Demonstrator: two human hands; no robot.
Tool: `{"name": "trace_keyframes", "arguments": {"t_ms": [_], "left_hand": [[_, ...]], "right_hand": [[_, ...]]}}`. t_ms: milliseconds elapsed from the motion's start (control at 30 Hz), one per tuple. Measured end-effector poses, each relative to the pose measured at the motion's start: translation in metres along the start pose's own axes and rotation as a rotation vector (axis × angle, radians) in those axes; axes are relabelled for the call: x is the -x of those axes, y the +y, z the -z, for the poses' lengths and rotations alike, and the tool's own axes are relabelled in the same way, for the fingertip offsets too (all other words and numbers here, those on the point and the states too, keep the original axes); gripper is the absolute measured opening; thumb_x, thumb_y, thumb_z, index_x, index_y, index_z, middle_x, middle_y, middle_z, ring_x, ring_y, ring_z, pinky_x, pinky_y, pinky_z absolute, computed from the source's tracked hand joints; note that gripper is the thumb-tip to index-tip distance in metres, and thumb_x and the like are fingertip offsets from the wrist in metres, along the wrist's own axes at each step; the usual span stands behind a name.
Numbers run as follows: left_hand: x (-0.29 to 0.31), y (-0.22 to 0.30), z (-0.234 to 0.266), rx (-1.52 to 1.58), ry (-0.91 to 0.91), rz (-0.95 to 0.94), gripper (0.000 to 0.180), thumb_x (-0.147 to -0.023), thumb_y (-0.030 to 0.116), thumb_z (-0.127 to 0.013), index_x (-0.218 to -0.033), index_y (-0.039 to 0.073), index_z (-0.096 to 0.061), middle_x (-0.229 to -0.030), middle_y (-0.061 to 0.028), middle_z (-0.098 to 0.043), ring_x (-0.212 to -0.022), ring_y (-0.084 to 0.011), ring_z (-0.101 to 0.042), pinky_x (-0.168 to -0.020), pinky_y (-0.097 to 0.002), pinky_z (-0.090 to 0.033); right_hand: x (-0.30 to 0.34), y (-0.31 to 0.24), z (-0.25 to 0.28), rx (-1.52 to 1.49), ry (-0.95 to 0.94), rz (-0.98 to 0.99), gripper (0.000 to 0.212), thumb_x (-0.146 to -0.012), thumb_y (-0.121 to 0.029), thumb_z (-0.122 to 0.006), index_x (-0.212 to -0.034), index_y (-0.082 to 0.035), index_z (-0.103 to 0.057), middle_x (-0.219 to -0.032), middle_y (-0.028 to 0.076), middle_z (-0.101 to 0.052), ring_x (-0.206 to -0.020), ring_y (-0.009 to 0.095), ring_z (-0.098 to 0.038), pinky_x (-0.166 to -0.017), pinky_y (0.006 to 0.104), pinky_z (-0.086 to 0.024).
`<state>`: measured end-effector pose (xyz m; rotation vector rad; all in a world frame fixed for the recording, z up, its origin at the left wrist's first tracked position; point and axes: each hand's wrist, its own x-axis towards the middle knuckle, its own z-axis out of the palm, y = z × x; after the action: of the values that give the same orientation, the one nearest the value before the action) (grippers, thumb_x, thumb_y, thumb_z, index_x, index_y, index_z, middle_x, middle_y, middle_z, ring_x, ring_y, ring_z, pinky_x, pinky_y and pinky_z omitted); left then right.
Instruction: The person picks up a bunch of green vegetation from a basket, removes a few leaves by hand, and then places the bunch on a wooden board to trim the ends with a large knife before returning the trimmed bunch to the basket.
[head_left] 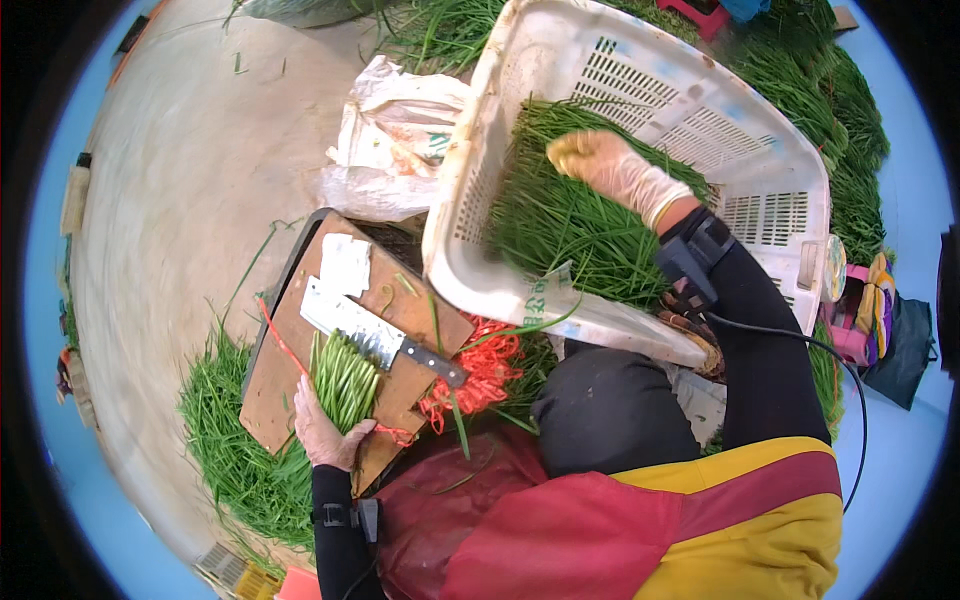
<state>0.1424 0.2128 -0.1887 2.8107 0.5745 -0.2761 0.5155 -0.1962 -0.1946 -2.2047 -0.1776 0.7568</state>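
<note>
A bunch of garlic chives [345, 382] lies on a brown cutting board [300, 400], cut ends facing away from me. My left hand [328, 432] cups the bunch, fingers along its left side and thumb on its right. A red tie strip [285, 340] passes beside that hand. Just beyond the bunch lies a cleaver [365, 330], blade flat on the board, black handle pointing right. My gloved right hand [615, 172] hovers over loose chives [590, 245] inside a white plastic crate [457, 190]. Its fingers look bent and slightly blurred; whatever is under them is hidden.
Red tie strips [475, 375] are heaped right of the board. Cut chives [235, 430] cover the floor at left, and more [845, 130] are piled at far right. A crumpled white sack [390, 140] lies behind the board. A cable [835, 350] hangs from my right wrist.
</note>
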Motion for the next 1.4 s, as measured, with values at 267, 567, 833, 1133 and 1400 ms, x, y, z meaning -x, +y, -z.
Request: {"name": "trace_keyframes", "arguments": {"t_ms": [267, 567, 833, 1133, 1400], "left_hand": [[-0.003, -0.01, -0.009, -0.029, -0.001, -0.086, 0.139, -0.044, 0.042, -0.093, -0.153, -0.002, -0.021, -0.15, -0.0254, -0.037, -0.138, -0.0406, -0.038, -0.116, -0.0444, -0.03], [-0.006, -0.008, -0.008, -0.031, -0.017, -0.107, 0.14, -0.048, 0.06, -0.087, -0.153, -0.003, -0.02, -0.155, -0.0249, -0.032, -0.142, -0.0411, -0.032, -0.118, -0.0453, -0.027], [-0.005, -0.014, -0.013, -0.008, -0.016, -0.113, 0.14, -0.054, 0.072, -0.079, -0.155, -0.003, -0.018, -0.154, -0.0267, -0.032, -0.142, -0.0411, -0.032, -0.117, -0.0457, -0.026], [-0.003, -0.016, -0.014, 0.026, -0.039, -0.069, 0.137, -0.053, 0.066, -0.083, -0.155, 0.0, -0.019, -0.158, -0.0225, -0.028, -0.144, -0.0405, -0.029, -0.118, -0.0472, -0.025], [-0.006, -0.015, -0.014, -0.002, -0.035, -0.097, 0.141, -0.052, 0.073, -0.078, -0.155, -0.002, -0.017, -0.158, -0.0228, -0.027, -0.144, -0.0409, -0.029, -0.119, -0.0468, -0.024]], "right_hand": [[-0.004, 0.134, -0.086, 0.725, -0.424, 0.167, 0.058, -0.081, 0.002, -0.059, -0.134, -0.022, -0.062, -0.134, 0.006, -0.061, -0.117, 0.03, -0.062, -0.097, 0.0398, -0.051], [-0.019, 0.14, -0.148, 1.146, -0.605, 0.334, 0.026, -0.085, -0.019, -0.066, -0.11, -0.02, -0.073, -0.114, 0.003, -0.07, -0.114, 0.026, -0.06, -0.096, 0.0444, -0.047], [-0.012, 0.096, -0.025, -0.138, 0.09, 0.34, 0.022, -0.096, -0.019, -0.062, -0.111, -0.003, -0.067, -0.106, 0.012, -0.069, -0.101, 0.025, -0.066, -0.093, 0.0345, -0.053], [0.04, 0.136, 0.0, 0.739, -0.535, -0.231, 0.04, -0.101, -0.037, -0.047, -0.12, -0.009, -0.068, -0.118, 0.014, -0.069, -0.109, 0.032, -0.065, -0.094, 0.0402, -0.051], [0.042, 0.212, -0.068, 0.528, -0.466, -0.005, 0.034, -0.095, -0.026, -0.053, -0.12, -0.008, -0.067, -0.121, 0.014, -0.067, -0.11, 0.033, -0.063, -0.096, 0.0391, -0.05]]}}
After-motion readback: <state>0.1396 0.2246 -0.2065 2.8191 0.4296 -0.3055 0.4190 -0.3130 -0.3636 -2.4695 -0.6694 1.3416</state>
